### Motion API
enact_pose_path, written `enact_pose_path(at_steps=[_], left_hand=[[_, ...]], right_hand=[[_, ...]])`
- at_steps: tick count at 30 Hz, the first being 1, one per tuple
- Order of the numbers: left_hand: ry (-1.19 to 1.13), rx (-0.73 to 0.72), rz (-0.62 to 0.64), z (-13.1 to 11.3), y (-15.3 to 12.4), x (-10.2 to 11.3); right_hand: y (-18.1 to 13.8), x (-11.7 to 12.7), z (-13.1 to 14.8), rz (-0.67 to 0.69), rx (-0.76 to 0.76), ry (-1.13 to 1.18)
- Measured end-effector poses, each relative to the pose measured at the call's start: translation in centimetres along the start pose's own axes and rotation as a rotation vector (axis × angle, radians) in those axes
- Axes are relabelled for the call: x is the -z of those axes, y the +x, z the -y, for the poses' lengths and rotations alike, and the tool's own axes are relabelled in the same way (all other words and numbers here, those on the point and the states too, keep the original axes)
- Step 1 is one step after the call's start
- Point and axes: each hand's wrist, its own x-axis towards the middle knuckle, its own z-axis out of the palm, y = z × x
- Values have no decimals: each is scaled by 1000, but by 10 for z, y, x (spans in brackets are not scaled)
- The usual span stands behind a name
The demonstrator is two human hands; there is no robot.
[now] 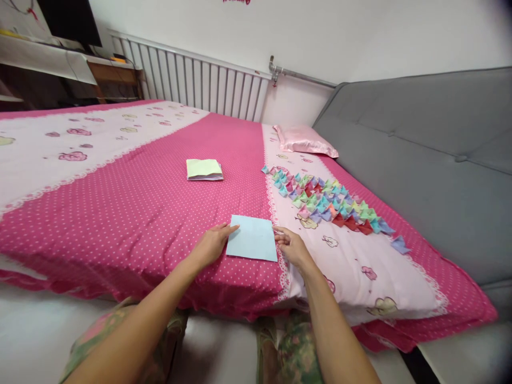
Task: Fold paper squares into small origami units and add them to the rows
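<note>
A square sheet of light blue paper [252, 239] lies before me at the near part of the bed. My left hand [214, 244] is closed on its left edge, thumb on top of the sheet and the other fingers partly hidden. At the opposite edge, my right hand [291, 245] has its fingers apart, with the fingertips touching the paper near its upper right corner. Farther off sits a stack of paper squares [204, 169], pale yellow on top. To the right, many small folded paper pieces [324, 200] in several colours stand in rows.
The bed has a pink dotted and white patterned cover [168, 197]. A grey padded headboard [424, 138] rises on the right, near a pink pillow [306, 140]. A white radiator [192, 74] runs along the wall behind; a desk [112, 72] with a monitor [70, 21] is far left.
</note>
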Motion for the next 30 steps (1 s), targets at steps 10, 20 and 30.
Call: enact_pose_path(at_steps=[10,20,30], left_hand=[[-194,94,-39,-9,3,2],[-468,292,-153,-8,3,3],[-622,283,-46,-16,-1,13]], right_hand=[[-1,-6,9,41,-1,241],[-4,-12,21,1,-42,325],[-8,-13,31,5,-87,313]])
